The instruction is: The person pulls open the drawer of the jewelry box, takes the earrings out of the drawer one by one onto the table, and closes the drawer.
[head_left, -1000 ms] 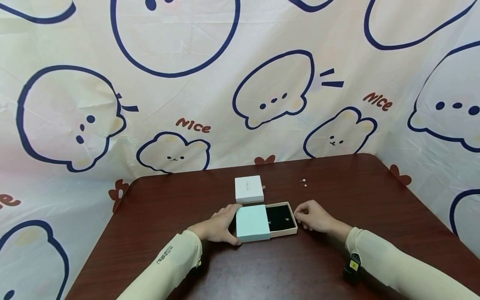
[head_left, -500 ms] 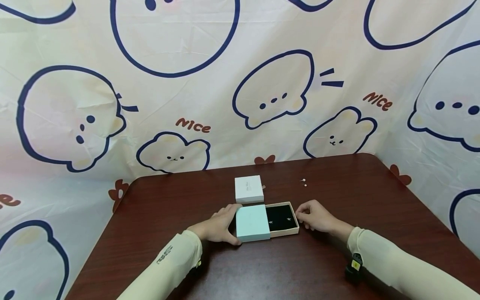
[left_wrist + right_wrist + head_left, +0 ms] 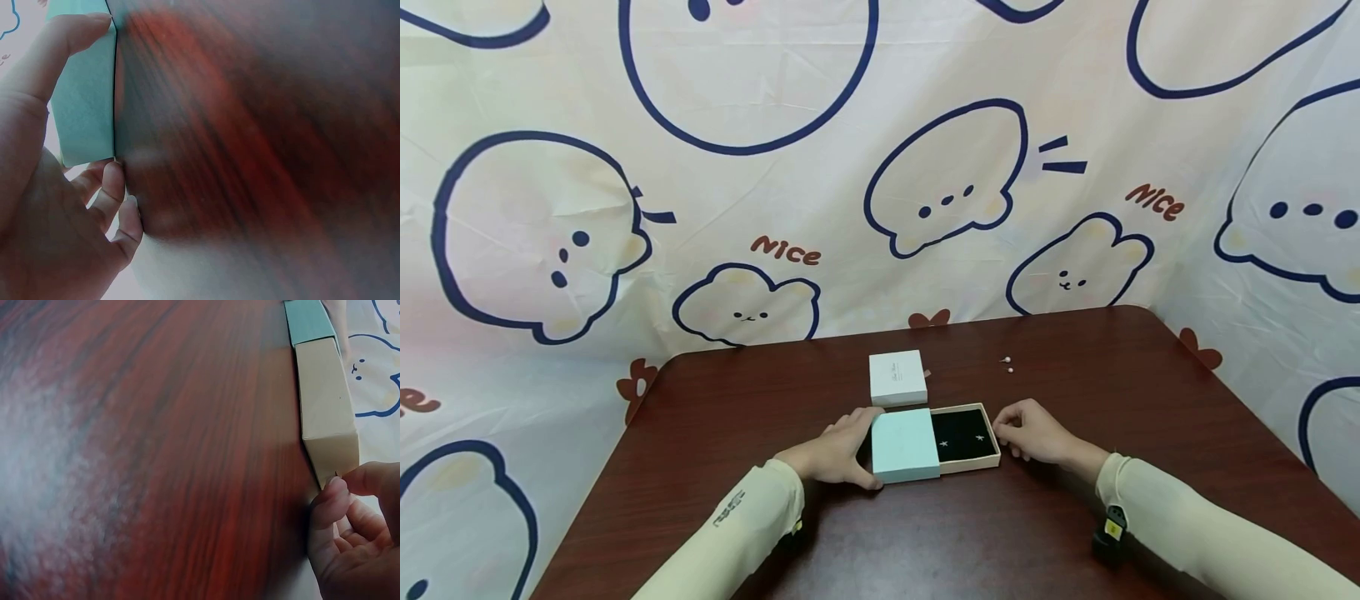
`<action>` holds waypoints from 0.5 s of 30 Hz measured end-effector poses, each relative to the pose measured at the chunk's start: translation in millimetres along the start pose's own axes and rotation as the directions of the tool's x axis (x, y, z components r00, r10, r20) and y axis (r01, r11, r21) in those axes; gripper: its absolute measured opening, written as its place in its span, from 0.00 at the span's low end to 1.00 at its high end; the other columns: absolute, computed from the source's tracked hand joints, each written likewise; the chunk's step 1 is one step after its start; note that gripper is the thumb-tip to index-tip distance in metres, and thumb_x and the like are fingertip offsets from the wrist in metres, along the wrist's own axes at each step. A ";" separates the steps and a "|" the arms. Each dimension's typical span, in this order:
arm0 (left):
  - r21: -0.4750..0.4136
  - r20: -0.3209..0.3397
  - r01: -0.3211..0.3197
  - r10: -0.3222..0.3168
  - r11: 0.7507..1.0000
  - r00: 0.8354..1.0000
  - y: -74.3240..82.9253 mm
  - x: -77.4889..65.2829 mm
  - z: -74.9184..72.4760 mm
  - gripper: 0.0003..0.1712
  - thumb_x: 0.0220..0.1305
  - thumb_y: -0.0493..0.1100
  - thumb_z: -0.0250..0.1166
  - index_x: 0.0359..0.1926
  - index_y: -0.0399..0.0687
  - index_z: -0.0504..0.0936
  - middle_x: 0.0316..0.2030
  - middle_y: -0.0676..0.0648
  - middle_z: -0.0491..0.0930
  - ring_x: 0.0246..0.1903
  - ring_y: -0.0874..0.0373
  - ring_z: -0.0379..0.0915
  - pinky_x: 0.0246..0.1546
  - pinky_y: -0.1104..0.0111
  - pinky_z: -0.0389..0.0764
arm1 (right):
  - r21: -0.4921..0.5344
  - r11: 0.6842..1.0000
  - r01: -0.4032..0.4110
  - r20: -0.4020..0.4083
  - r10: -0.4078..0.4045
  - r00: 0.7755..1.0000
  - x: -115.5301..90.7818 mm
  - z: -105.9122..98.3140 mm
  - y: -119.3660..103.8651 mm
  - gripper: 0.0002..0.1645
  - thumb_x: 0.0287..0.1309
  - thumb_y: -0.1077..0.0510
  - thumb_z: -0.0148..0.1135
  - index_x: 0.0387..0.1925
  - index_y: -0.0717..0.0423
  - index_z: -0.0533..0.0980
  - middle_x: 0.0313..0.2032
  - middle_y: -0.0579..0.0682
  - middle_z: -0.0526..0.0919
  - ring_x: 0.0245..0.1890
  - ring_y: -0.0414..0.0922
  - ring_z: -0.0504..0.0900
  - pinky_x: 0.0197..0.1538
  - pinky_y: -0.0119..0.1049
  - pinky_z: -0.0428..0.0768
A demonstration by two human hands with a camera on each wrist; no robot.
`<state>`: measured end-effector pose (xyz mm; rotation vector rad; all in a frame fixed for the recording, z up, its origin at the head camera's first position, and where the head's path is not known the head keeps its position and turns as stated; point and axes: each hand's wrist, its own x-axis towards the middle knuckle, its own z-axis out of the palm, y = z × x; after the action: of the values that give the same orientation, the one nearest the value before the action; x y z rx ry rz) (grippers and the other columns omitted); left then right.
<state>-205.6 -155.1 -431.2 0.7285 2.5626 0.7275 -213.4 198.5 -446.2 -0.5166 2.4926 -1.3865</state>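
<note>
A light teal jewelry box sleeve lies on the table, its cream drawer partly out to the right. My left hand holds the sleeve at its left end; in the left wrist view the thumb lies on one side and the fingers on the other. At the drawer's right end my right hand pinches a small tab, mostly hidden by the fingertips. On the drawer's black pad sit two small star-shaped earrings, a left star earring and a right star earring.
Just behind the teal sleeve stands a white box with a small tab on its right side. Two small pearl earrings lie farther back to the right. A patterned cloth hangs behind the dark wood table.
The drawer has slid slightly farther right out of the sleeve, and the left star earring shows more fully. My right hand moved right with it; my left hand stayed put.
</note>
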 end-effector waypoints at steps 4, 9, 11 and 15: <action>-0.001 -0.001 -0.003 0.003 1.000 1.000 -0.2 -0.4 -0.3 0.62 0.52 0.55 0.78 0.78 0.48 0.50 0.74 0.41 0.57 0.75 0.37 0.50 0.71 0.37 0.53 | -0.002 1.000 -0.002 -0.001 0.002 1.000 -0.1 0.0 0.7 0.10 0.67 0.66 0.56 0.36 0.68 0.83 0.21 0.50 0.80 0.16 0.38 0.74 0.19 0.32 0.75; -0.002 0.002 0.000 0.000 1.000 1.000 0.0 -0.5 -0.6 0.62 0.52 0.55 0.78 0.78 0.48 0.50 0.75 0.41 0.57 0.76 0.37 0.50 0.71 0.37 0.52 | 0.001 1.000 0.001 0.001 -0.001 1.000 0.3 -0.2 1.7 0.11 0.66 0.66 0.56 0.36 0.68 0.83 0.21 0.50 0.80 0.16 0.38 0.74 0.19 0.33 0.75; -0.001 0.005 0.003 -0.003 1.000 1.000 0.3 -0.5 -0.5 0.62 0.52 0.55 0.78 0.79 0.47 0.49 0.75 0.41 0.56 0.76 0.37 0.49 0.71 0.37 0.52 | 0.002 1.000 0.005 0.002 -0.005 1.000 0.5 -0.2 1.9 0.11 0.66 0.66 0.56 0.36 0.68 0.83 0.21 0.50 0.80 0.16 0.38 0.74 0.19 0.33 0.75; 0.001 0.007 0.005 -0.005 1.000 1.000 0.9 -0.4 -0.4 0.62 0.53 0.55 0.78 0.79 0.47 0.49 0.76 0.40 0.55 0.76 0.38 0.49 0.71 0.37 0.52 | -0.001 1.000 0.001 -0.002 -0.001 1.000 0.7 -0.4 2.2 0.10 0.66 0.66 0.56 0.36 0.68 0.83 0.21 0.50 0.80 0.16 0.38 0.75 0.19 0.33 0.76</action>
<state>-205.1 -154.9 -430.3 0.7231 2.5572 0.7212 -214.6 199.5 -447.9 -0.5174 2.4952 -1.3867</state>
